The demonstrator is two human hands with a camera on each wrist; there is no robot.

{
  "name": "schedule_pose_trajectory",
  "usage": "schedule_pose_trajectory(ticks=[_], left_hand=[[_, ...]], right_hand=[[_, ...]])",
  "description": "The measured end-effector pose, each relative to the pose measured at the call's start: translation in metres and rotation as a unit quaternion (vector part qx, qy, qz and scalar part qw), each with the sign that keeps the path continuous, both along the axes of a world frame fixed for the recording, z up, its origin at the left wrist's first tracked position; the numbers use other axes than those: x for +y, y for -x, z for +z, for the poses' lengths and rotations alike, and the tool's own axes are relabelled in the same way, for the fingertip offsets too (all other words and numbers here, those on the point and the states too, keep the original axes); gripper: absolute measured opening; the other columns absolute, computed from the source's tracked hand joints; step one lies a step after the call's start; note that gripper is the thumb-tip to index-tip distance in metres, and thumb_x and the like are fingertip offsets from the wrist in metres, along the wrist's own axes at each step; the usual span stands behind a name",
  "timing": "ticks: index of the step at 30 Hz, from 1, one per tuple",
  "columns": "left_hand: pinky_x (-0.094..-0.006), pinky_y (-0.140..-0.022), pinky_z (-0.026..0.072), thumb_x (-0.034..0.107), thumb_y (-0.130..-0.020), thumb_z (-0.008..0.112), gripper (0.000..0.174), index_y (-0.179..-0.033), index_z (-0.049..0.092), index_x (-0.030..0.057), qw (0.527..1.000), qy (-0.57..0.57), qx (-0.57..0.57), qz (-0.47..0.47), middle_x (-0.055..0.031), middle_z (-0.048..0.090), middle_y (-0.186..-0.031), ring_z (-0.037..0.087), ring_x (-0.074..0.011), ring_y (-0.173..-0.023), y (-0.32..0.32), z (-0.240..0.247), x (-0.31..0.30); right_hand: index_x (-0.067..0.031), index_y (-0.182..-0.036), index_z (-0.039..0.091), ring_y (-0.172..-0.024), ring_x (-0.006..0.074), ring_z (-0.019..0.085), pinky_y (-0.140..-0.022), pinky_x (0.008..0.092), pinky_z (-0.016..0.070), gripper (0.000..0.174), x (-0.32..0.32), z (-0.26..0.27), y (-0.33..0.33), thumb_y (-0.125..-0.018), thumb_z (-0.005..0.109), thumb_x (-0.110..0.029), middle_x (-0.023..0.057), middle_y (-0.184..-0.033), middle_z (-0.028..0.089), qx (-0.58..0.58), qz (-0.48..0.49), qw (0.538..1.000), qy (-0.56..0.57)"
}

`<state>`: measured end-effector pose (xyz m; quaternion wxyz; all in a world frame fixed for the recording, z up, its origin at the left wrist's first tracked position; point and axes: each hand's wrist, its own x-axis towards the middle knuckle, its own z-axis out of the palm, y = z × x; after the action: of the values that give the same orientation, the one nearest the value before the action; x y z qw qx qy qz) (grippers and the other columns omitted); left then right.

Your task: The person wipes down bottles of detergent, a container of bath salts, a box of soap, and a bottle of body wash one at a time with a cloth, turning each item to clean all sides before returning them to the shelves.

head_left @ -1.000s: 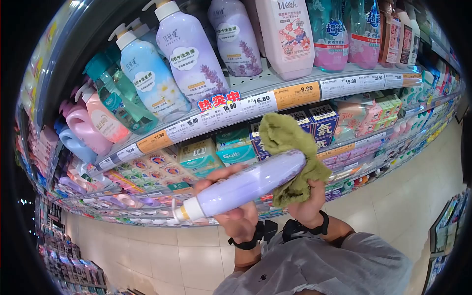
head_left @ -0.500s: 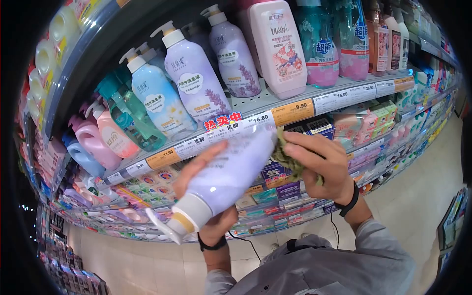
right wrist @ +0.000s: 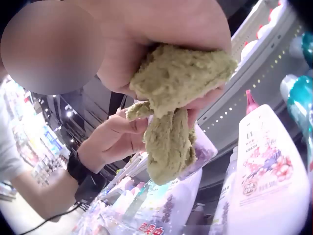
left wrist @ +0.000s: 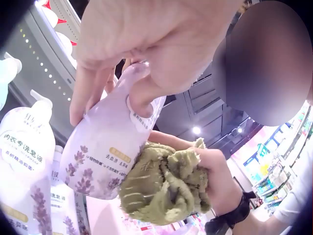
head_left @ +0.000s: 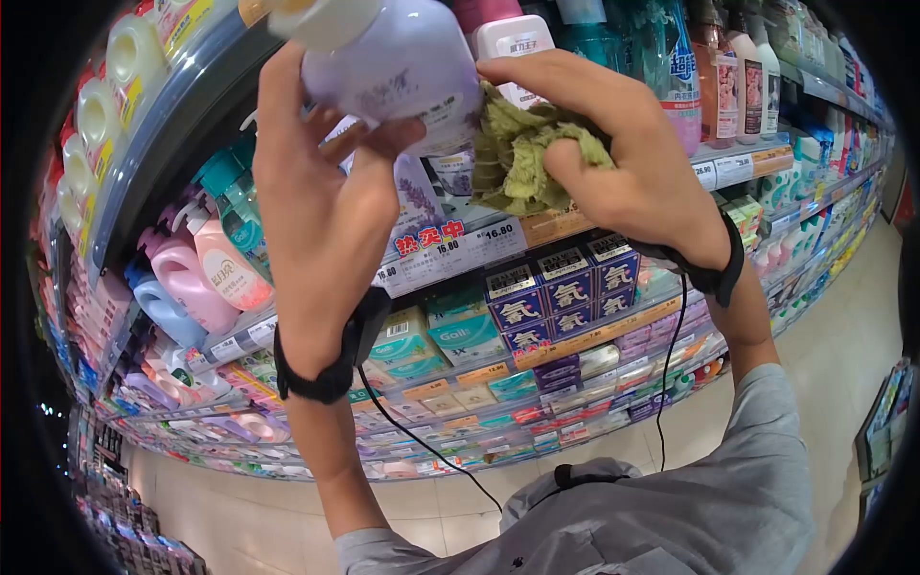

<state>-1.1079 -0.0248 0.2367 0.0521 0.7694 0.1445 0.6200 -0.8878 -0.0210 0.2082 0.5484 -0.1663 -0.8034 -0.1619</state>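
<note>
My left hand [head_left: 321, 211] grips a lavender pump bottle [head_left: 393, 67], held up in front of the shelf at the top of the head view. The left wrist view shows its fingers and thumb round the upper part of the bottle [left wrist: 105, 147], whose lower end has printed lavender sprigs. A crumpled olive-green cloth [head_left: 522, 158] is bunched in my right hand [head_left: 623, 163], right at the bottle's lower end. In the right wrist view, folds of the cloth [right wrist: 168, 142] hang below the palm and hide part of the bottle [right wrist: 203, 149].
Behind the hands, a shelf holds similar lavender bottles [left wrist: 24, 161], a pink wash bottle [right wrist: 271, 171] and other bottles. A price rail [head_left: 450, 259] runs along its edge. Boxed goods [head_left: 517, 311] fill lower tiers. Thin black cables [head_left: 422, 436] hang from the wrist straps.
The bottle has risen from low before the shelf to the top of the head view, its pump end swinging upward. Both hands moved up with it, the cloth staying by its lower end.
</note>
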Motion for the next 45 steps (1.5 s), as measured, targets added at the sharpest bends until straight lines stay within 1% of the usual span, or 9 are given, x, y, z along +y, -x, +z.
schedule_pose_trajectory(ticks=[3,10,22,23,25,32,37,43,45], left_hand=[[-0.0344,-0.084,0.0605,-0.014,-0.083,0.055,0.055,-0.135,0.043,-0.0026,0.998,-0.011,0.039,0.04,-0.0174,0.056,-0.122,0.064,-0.0283,-0.108,-0.003,0.005,0.014],[-0.0315,-0.064,0.0545,-0.002,-0.076,0.073,0.053,-0.126,0.055,-0.0059,0.982,-0.051,0.075,0.163,-0.0197,0.07,-0.095,0.071,-0.0233,-0.076,-0.007,-0.003,0.028],[-0.0395,-0.069,0.0497,0.006,-0.069,0.079,0.057,-0.12,0.059,-0.0087,0.964,-0.025,0.131,0.23,-0.0201,0.064,-0.089,0.063,-0.0329,-0.08,-0.004,-0.017,0.041],[-0.0364,-0.068,0.0497,0.006,-0.07,0.08,0.06,-0.123,0.058,-0.0082,0.953,-0.044,0.148,0.262,-0.019,0.065,-0.09,0.063,-0.028,-0.077,-0.005,-0.015,0.039],[-0.0301,-0.064,0.0498,0.007,-0.071,0.082,0.066,-0.13,0.056,-0.0071,0.925,-0.08,0.183,0.323,-0.0169,0.069,-0.092,0.061,-0.0182,-0.073,-0.006,-0.012,0.031],[-0.0329,-0.064,0.0473,0.01,-0.068,0.084,0.067,-0.128,0.057,-0.0071,0.934,-0.138,0.158,0.291,-0.0157,0.066,-0.098,0.053,-0.02,-0.065,-0.008,-0.018,0.047],[-0.0334,-0.064,0.047,0.008,-0.07,0.082,0.065,-0.128,0.057,-0.0065,0.92,-0.16,0.169,0.315,-0.0164,0.066,-0.099,0.053,-0.0218,-0.065,-0.005,-0.017,0.051],[-0.0333,-0.063,0.0473,0.007,-0.072,0.08,0.064,-0.13,0.056,-0.0051,0.932,-0.136,0.157,0.298,-0.0177,0.065,-0.104,0.054,-0.0223,-0.065,-0.008,-0.021,0.058],[-0.0399,-0.076,0.0507,0.011,-0.073,0.078,0.064,-0.13,0.054,-0.0055,0.936,-0.115,0.156,0.293,-0.0196,0.064,-0.112,0.06,-0.0337,-0.088,-0.008,-0.022,0.054]], right_hand=[[0.0015,-0.121,0.061,-0.094,0.0391,0.063,-0.085,0.0418,0.0499,0.044,0.008,-0.002,0.002,-0.078,0.059,-0.004,0.021,-0.105,0.065,0.016,-0.004,1.0,0.015],[0.0048,-0.124,0.059,-0.101,0.038,0.064,-0.092,0.0396,0.0491,0.047,0.016,-0.007,0.006,-0.079,0.058,-0.01,0.024,-0.111,0.066,0.083,0.035,0.983,0.16],[0.006,-0.124,0.059,-0.108,0.0384,0.063,-0.095,0.0395,0.0477,0.047,0.03,-0.018,0.008,-0.082,0.057,-0.014,0.0263,-0.115,0.064,0.047,-0.03,0.981,0.187],[0.0057,-0.124,0.059,-0.108,0.0384,0.062,-0.095,0.0396,0.0476,0.046,0.032,-0.019,0.008,-0.082,0.058,-0.014,0.0263,-0.115,0.064,0.038,-0.041,0.983,0.176],[0.0055,-0.121,0.06,-0.104,0.0381,0.064,-0.092,0.0396,0.0487,0.044,0.033,-0.019,0.01,-0.082,0.058,-0.015,0.0266,-0.113,0.064,0.072,-0.004,0.982,0.177],[0.0047,-0.112,0.061,-0.079,0.0355,0.066,-0.078,0.0399,0.0514,0.037,0.022,-0.01,0.008,-0.081,0.057,-0.015,0.0239,-0.089,0.068,0.093,0.012,0.975,0.203],[0.0042,-0.107,0.063,-0.075,0.0357,0.065,-0.076,0.0394,0.0513,0.032,0.025,-0.012,0.005,-0.08,0.057,-0.014,0.0228,-0.083,0.067,0.076,0.018,0.98,0.183],[0.0042,-0.101,0.062,-0.082,0.0403,0.066,-0.081,0.0398,0.0511,0.027,0.031,-0.02,0.012,-0.08,0.057,-0.012,0.0304,-0.109,0.065,0.074,0.039,0.981,0.175],[0.0042,-0.1,0.062,-0.086,0.042,0.066,-0.083,0.0403,0.0509,0.027,0.034,-0.022,0.013,-0.079,0.058,-0.012,0.0328,-0.122,0.059,0.066,0.031,0.984,0.161]])
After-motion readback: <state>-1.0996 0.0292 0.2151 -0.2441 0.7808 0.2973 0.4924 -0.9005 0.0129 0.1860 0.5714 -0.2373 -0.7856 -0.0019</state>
